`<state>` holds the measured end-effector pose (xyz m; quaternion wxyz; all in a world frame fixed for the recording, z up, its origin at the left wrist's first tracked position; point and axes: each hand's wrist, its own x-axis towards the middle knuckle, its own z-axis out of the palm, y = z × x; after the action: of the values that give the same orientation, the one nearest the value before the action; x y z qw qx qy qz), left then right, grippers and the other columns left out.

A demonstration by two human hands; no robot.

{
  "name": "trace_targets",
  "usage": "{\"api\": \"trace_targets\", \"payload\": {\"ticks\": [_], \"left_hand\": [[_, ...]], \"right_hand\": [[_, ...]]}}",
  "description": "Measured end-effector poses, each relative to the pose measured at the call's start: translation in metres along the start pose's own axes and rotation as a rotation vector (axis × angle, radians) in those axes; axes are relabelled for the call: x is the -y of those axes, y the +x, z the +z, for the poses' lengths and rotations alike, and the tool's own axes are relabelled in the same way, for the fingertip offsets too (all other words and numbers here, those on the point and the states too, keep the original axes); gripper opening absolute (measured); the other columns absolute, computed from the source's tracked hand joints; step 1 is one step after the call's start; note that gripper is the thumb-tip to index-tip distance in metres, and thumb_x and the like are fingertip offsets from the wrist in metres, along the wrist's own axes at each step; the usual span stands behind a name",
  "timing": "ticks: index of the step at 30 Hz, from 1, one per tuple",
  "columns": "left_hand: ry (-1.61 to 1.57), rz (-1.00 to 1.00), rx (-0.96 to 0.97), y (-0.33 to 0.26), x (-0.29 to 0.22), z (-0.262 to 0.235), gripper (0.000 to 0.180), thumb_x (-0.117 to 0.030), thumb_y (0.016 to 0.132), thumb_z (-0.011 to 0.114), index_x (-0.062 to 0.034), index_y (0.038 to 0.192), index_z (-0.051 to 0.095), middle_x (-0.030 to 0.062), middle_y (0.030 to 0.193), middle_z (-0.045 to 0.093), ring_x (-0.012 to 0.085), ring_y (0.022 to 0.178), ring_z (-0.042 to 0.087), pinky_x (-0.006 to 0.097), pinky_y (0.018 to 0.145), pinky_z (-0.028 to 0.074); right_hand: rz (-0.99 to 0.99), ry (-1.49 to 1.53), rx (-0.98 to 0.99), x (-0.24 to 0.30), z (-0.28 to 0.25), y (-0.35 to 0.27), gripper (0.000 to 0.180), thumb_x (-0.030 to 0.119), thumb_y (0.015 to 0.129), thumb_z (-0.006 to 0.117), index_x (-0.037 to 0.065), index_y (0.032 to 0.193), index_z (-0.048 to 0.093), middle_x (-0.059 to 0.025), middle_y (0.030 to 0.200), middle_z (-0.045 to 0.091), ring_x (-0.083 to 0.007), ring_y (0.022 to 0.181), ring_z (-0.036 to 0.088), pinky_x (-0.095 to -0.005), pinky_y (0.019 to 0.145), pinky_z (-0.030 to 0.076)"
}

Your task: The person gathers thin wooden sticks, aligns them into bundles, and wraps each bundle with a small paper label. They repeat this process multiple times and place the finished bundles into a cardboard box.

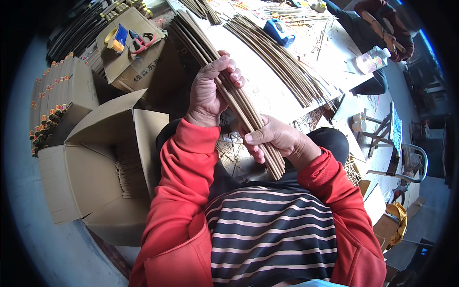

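Head view: white worktable [267,91] carries more loose stick rows, its far edge cut off; open cardboard box [95,172] sits left, contents hard to make out. Stick bundle [239,98] runs diagonally from table to lap. Left hand [208,91] fingers wrapped over it mid-length; right hand [279,138] curled round its near end, fingertips hidden.

Open cardboard box [91,158] blocks the left; stick pile [282,62] crowds the white table [260,88] ahead.

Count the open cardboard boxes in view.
2. One box stands on the floor at the person's left, flaps open, thin sticks inside. A second box behind it holds packed tubes. Others may be hidden past the picture's rim.
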<state>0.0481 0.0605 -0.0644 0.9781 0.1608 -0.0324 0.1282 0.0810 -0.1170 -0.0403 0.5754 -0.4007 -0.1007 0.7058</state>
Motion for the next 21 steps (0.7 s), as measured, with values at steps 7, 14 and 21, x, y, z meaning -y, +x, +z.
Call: {"api": "trace_targets", "payload": {"ticks": [7,14,21], "left_hand": [[-0.027,-0.04,-0.068,0.004,-0.002,-0.008,0.006,-0.011,0.083,0.059,-0.0062,0.084,0.056,0.0033,0.066,0.054,0.0144,0.057,0.051,0.029,0.053,0.044],[0.274,0.07,-0.34,0.006,0.001,-0.007,0.004,-0.006,0.081,0.058,-0.0066,0.08,0.054,0.0019,0.065,0.051,0.0141,0.055,0.05,0.029,0.052,0.044],[0.08,0.094,-0.147,0.004,-0.022,-0.004,0.014,-0.01,0.081,0.06,-0.0066,0.071,0.05,0.0019,0.066,0.051,0.0134,0.057,0.048,0.027,0.055,0.043]], "right_hand": [[-0.036,-0.302,-0.226,0.003,0.017,-0.003,0.019,0.004,0.077,0.065,0.0,0.087,0.049,-0.0033,0.058,0.052,-0.0107,0.043,0.051,-0.0239,0.038,0.046],[-0.07,-0.552,-0.394,-0.005,0.009,0.0,0.021,0.001,0.073,0.061,0.001,0.088,0.047,-0.0054,0.064,0.052,-0.0134,0.044,0.053,-0.0257,0.041,0.047],[0.009,-0.414,-0.223,-0.007,0.008,-0.01,0.021,0.005,0.077,0.062,0.001,0.09,0.046,-0.0041,0.06,0.051,-0.0111,0.045,0.051,-0.0235,0.041,0.041]]}}
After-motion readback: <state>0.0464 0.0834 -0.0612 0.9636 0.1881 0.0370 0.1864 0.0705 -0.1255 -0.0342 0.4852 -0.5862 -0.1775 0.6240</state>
